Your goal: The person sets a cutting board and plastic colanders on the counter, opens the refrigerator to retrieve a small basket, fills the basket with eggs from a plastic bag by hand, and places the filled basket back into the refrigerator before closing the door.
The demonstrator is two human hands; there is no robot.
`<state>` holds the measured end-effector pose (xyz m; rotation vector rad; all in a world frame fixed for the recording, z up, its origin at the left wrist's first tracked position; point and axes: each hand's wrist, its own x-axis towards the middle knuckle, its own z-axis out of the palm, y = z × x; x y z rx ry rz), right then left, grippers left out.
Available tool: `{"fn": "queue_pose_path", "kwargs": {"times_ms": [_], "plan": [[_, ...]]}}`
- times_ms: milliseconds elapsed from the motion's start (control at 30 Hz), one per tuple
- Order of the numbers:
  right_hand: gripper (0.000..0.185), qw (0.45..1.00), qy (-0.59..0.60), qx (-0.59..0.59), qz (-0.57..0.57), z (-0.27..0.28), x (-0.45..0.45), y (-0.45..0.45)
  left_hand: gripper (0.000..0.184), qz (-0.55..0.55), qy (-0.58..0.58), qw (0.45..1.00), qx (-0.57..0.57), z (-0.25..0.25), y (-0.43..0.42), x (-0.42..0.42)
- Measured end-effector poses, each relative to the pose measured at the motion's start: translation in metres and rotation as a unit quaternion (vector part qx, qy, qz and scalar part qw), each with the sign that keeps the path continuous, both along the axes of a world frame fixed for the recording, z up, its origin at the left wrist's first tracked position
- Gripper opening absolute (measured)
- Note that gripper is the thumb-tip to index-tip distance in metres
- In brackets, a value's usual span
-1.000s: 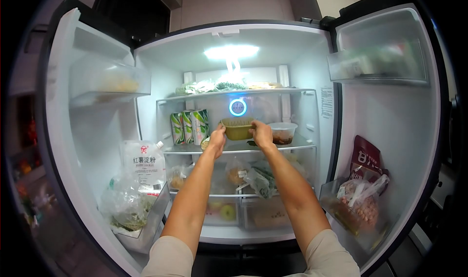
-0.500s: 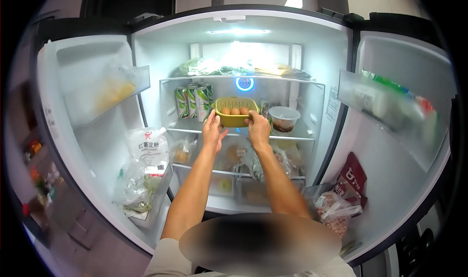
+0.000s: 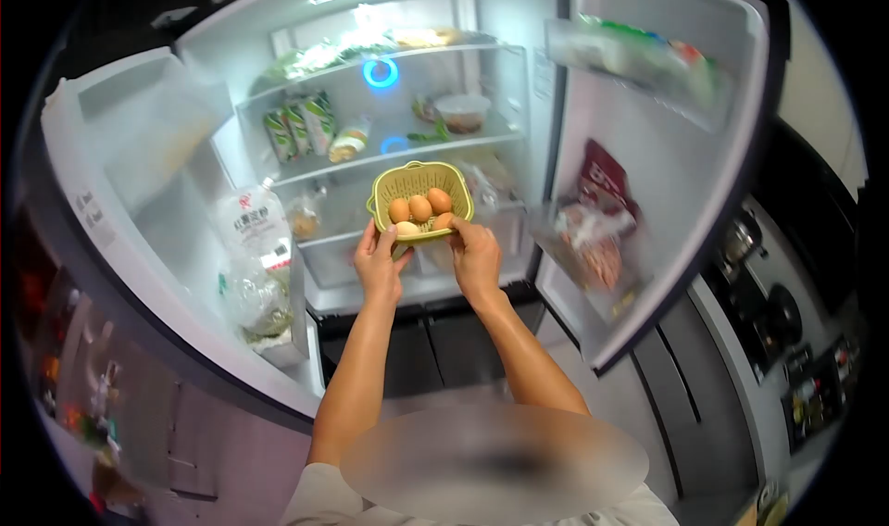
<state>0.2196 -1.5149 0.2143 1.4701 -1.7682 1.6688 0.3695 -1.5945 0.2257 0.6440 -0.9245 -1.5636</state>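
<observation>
A yellow-green slotted basket (image 3: 421,176) is held up in front of the open fridge, tilted toward me, with several brown eggs (image 3: 419,208) inside. My left hand (image 3: 380,265) grips its near left edge, thumb by the rim. On the near right edge, my right hand (image 3: 475,256) is closed, its fingertips beside one egg. The fingers under the basket are partly hidden. Behind it, the middle fridge shelf (image 3: 370,162) bears green-and-white cans (image 3: 318,123), a wrapped item (image 3: 349,143) and a clear round tub (image 3: 462,114).
Both fridge doors stand open. The left door holds a white pouch (image 3: 256,227) and a clear bag (image 3: 256,296); the right holds a dark red bag (image 3: 604,180) and a knotted plastic bag (image 3: 598,248). At the far right is a counter (image 3: 741,364) with kitchenware.
The basket has come out of the fridge, lower and closer to me, and tilted so its eggs show. Both hands moved with it. The view has turned downward and to the right.
</observation>
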Motion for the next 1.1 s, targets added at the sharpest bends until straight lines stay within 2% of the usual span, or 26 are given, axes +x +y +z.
{"fn": "queue_pose_path", "kwargs": {"times_ms": [133,233,400,600,700,867,967,1000,1100], "plan": [[0.031,0.999,0.007,0.018,-0.048,-0.047,0.019,0.105,0.06,-0.059,-0.01,0.997,0.04,-0.038,0.092,0.016],[0.031,0.994,-0.006,0.075,-0.083,-0.077,0.031,0.188,0.059,-0.091,-0.014,0.994,0.064,-0.072,0.161,0.021],[0.031,0.983,-0.068,0.107,-0.131,-0.128,0.044,0.328,0.06,-0.132,-0.07,0.985,0.083,-0.127,0.283,0.016],[0.03,0.955,-0.123,0.148,-0.226,-0.176,0.041,0.521,0.059,-0.242,-0.105,0.961,0.08,-0.189,0.442,-0.016],[0.03,0.932,-0.148,0.158,-0.29,-0.187,0.029,0.633,0.06,-0.326,-0.097,0.936,0.09,-0.211,0.539,-0.051],[0.029,0.88,-0.164,0.153,-0.419,-0.199,0.016,0.808,0.056,-0.456,-0.119,0.876,0.105,-0.22,0.702,-0.113],[0.028,0.834,-0.161,0.16,-0.502,-0.213,0.014,0.896,0.055,-0.547,-0.114,0.822,0.111,-0.237,0.788,-0.149],[0.027,0.818,-0.177,0.16,-0.524,-0.2,0.01,0.932,0.054,-0.572,-0.129,0.803,0.106,-0.224,0.823,-0.161],[0.026,0.765,-0.182,0.151,-0.6,-0.21,0.007,1.014,0.056,-0.643,-0.137,0.747,0.093,-0.233,0.912,-0.196]]}}
